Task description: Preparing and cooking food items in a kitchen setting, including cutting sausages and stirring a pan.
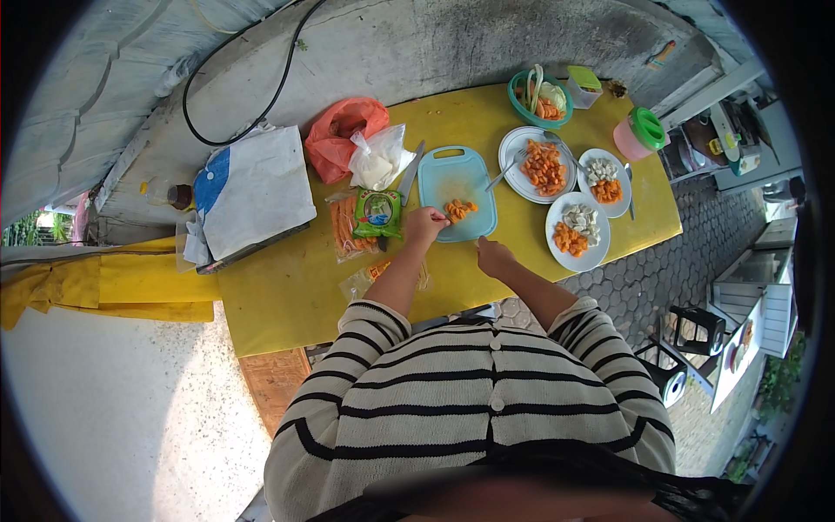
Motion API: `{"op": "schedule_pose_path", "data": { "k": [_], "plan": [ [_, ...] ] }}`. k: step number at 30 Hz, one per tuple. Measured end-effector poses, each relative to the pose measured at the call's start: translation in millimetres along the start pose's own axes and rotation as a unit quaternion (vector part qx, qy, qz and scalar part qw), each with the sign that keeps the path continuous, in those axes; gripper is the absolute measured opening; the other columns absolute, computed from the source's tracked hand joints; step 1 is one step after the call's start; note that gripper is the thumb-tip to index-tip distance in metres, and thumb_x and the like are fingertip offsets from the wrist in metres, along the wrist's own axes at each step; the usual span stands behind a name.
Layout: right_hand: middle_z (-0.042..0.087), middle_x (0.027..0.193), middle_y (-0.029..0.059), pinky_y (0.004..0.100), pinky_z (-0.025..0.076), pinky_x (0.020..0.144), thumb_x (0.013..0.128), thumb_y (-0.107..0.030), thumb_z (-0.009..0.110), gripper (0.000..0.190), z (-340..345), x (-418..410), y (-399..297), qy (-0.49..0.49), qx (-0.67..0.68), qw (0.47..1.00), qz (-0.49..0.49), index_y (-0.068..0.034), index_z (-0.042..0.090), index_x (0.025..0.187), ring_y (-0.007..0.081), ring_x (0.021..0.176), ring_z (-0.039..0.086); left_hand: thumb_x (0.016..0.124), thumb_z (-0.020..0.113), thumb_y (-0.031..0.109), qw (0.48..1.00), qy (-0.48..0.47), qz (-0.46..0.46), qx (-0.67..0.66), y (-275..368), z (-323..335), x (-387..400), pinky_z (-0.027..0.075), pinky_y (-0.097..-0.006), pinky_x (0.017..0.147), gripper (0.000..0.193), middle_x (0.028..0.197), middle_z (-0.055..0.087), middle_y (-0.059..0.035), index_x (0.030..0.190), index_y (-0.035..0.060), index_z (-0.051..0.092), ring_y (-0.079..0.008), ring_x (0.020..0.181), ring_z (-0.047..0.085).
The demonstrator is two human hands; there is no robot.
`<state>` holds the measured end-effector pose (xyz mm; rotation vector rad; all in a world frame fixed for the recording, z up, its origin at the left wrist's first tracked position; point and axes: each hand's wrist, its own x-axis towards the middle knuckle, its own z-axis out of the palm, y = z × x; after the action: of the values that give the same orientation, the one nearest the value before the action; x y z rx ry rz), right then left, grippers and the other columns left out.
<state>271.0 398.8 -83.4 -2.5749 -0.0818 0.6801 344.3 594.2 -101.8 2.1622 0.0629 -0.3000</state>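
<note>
A light-blue cutting board (456, 175) lies before me with a small heap of sliced orange food (460, 210) near its front end. My left hand (425, 227) is at the board's left edge, fingertips drawn together beside the heap; whether they pinch a slice is too small to tell. At the board's front right corner, my right hand (496, 258) is curled, and anything inside it is hidden. A knife (412, 173) lies left of the board. Next to it are a green food packet (378, 214) and a clear pack of orange sausages (344, 225).
Right of the board stand a large plate of orange pieces (505, 147) and two smaller plates (556, 253) with orange and whitish pieces. Behind are a teal vegetable basket (562, 119) and a green-lidded pink container (629, 138). Red (319, 145) and white plastic bags (381, 156) sit back left.
</note>
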Motion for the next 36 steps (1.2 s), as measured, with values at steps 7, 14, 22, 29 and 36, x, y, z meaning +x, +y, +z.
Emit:
{"op": "schedule_pose_path", "data": {
  "k": [7,14,22,29,36],
  "plan": [
    [0.062,0.086,0.0272,0.0544,0.047,0.073,0.089,-0.021,0.045,0.024,1.5,8.6,-2.7,-0.014,-0.018,1.0,0.004,-0.001,0.048,0.101,0.0438,0.081,0.062,0.071,0.074,0.015,0.991,0.038,0.102,0.079,-0.3,-0.1,-10.9,0.049,-0.0347,0.063,0.014,0.076,0.064,-0.0083,0.078,0.005,0.068,-0.024,0.069,0.063],
    [0.063,0.089,0.0259,0.053,0.047,0.075,0.09,-0.023,0.045,0.025,-6.3,-0.4,3.3,-0.024,-0.029,0.999,0.011,-0.001,0.05,0.101,0.0433,0.084,0.061,0.075,0.07,0.011,0.964,0.094,0.229,0.1,-12.9,2.0,-14.1,0.049,-0.0348,0.065,0.01,0.08,0.065,-0.0084,0.083,0.0058,0.067,-0.0246,0.071,0.063],
    [0.063,0.089,0.0252,0.0515,0.047,0.076,0.091,-0.025,0.044,0.027,-24.9,-5.9,-14.6,-0.021,-0.031,0.999,-0.001,-0.002,0.052,0.102,0.0424,0.084,0.061,0.068,0.077,0.013,0.998,-0.028,0.039,0.037,-11.8,-9.1,4.5,0.05,-0.0308,0.062,0.016,0.074,0.069,-0.0064,0.08,0.0061,0.069,-0.0185,0.067,0.065],
    [0.063,0.084,0.0252,0.0534,0.047,0.071,0.092,-0.025,0.043,0.025,-19.3,-6.0,-9.0,-0.005,-0.016,1.0,-0.009,-0.002,0.05,0.1,0.0436,0.08,0.061,0.066,0.079,0.014,0.998,-0.045,0.026,0.046,-11.1,-11.0,13.3,0.051,-0.031,0.063,0.018,0.074,0.069,-0.0069,0.079,0.0066,0.071,-0.0189,0.067,0.065],
    [0.063,0.083,0.0251,0.0544,0.047,0.07,0.092,-0.025,0.043,0.025,-21.4,-11.9,-18.8,-0.012,-0.017,1.0,0.01,-0.003,0.048,0.101,0.0433,0.079,0.062,0.066,0.079,0.018,0.996,-0.044,0.017,0.077,-4.0,-14.0,13.8,0.051,-0.0316,0.063,0.019,0.074,0.068,-0.0072,0.079,0.0062,0.071,-0.0202,0.067,0.065]
  ]
}}
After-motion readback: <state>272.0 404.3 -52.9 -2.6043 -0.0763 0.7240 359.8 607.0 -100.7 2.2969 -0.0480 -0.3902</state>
